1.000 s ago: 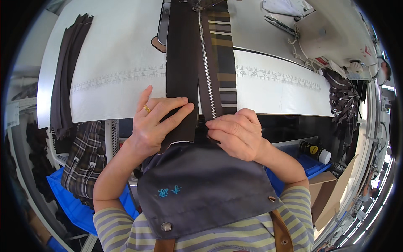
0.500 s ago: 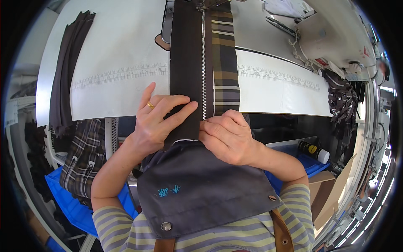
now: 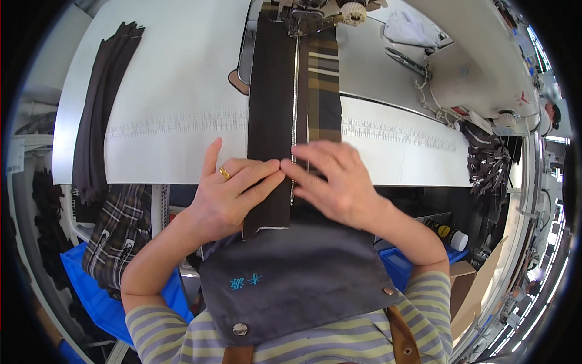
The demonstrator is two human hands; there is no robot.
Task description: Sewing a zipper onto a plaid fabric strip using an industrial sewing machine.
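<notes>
A long dark fabric strip [image 3: 267,109] runs from the sewing machine's presser foot [image 3: 298,25] toward me, its near end hanging past the table edge. Along its right side lies a metal zipper [image 3: 296,85], with a plaid fabric piece [image 3: 324,112] beyond it. My left hand [image 3: 233,188], a gold ring on one finger, presses thumb and finger together on the dark strip close to the zipper; the little finger sticks up. Fingers apart and blurred, my right hand [image 3: 339,182] hovers over or touches the zipper; contact is unclear.
Dark cloth strips [image 3: 103,115] drape over the table's left side, with plaid cloth [image 3: 118,236] and a blue bin [image 3: 97,291] below. A ruler scale [image 3: 176,124] marks the white table. Tweezers [image 3: 406,60] lie right of the machine foot; a dark bundle [image 3: 485,155] hangs at the right edge.
My right hand has let go near the zipper's close end and moved up and left, fingers spreading. My left hand stays on the dark strip. The whole view has shifted slightly.
</notes>
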